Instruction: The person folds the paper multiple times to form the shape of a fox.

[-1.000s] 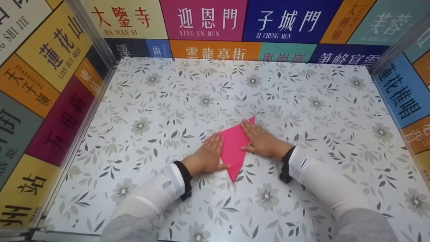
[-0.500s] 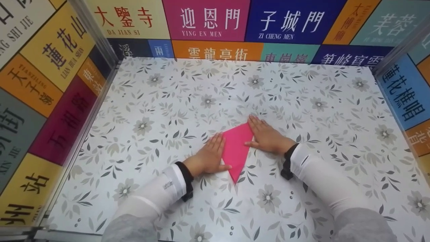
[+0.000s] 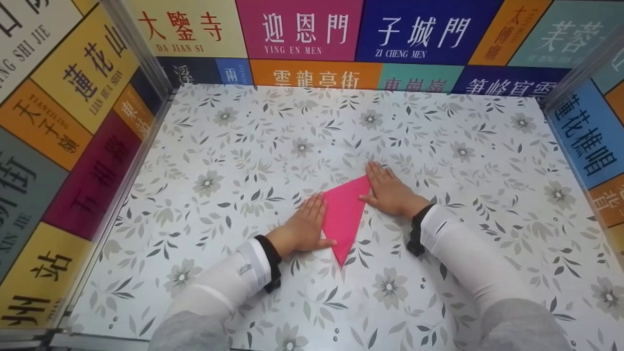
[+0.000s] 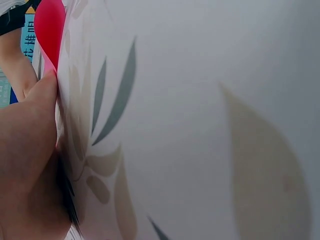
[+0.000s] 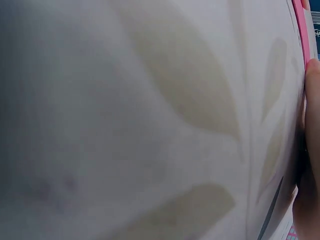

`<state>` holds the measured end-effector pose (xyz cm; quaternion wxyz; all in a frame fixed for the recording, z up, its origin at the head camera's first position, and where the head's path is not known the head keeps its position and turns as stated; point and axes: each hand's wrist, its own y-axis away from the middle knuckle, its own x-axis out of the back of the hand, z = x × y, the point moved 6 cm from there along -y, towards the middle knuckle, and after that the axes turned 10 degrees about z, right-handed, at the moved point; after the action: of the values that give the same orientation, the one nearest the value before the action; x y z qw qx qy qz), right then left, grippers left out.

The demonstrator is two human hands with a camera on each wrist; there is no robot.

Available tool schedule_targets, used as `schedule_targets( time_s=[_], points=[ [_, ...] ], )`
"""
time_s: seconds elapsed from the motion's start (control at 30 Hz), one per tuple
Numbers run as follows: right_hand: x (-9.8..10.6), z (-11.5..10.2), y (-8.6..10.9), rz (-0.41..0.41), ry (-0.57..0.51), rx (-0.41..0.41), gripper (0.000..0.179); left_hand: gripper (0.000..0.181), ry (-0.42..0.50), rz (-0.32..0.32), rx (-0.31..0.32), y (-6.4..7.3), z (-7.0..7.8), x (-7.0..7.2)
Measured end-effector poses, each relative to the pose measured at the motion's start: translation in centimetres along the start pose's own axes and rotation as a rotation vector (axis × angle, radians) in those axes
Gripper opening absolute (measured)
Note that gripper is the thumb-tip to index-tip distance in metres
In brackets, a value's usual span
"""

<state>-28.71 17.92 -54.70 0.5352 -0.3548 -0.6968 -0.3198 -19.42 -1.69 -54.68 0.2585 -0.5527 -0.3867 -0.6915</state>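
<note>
A folded sheet of bright pink paper (image 3: 343,214) lies on the table in the head view, its lower end narrowing to a point. My left hand (image 3: 303,225) lies flat along its left edge, fingers straight and thumb touching the paper near that point. On the other side, my right hand (image 3: 390,192) rests at the upper right edge with fingers extended and thumb tip at the paper. In the left wrist view, a pink flap (image 4: 49,30) curves up beyond the left thumb. The right wrist view catches a thin pink edge (image 5: 301,30) by the right thumb.
The table (image 3: 273,141) wears a white covering printed with grey flowers and leaves. Panels of coloured signs with Chinese lettering stand along the back (image 3: 302,29), the left (image 3: 87,175) and the right (image 3: 582,131).
My right hand has slid up and to the right across the paper, uncovering more of its right part. The left hand stays in place on the left edge.
</note>
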Motion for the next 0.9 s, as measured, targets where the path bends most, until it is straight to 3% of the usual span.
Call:
schedule_targets(
  time_s=[0.3,0.63,0.9],
  points=[
    [0.1,-0.9,0.9,-0.012,0.005,0.016,0.082,0.104,-0.021,-0.012,0.013,-0.3,0.1,0.3],
    [-0.5,-3.4,2.8,-0.026,0.02,0.082,0.081,0.104,-0.031,-0.016,0.017,-0.3,0.1,-0.5],
    [-1.0,-5.2,4.0,-0.045,0.031,0.105,0.083,0.102,-0.077,0.004,0.001,0.1,0.2,-0.1]
  ],
)
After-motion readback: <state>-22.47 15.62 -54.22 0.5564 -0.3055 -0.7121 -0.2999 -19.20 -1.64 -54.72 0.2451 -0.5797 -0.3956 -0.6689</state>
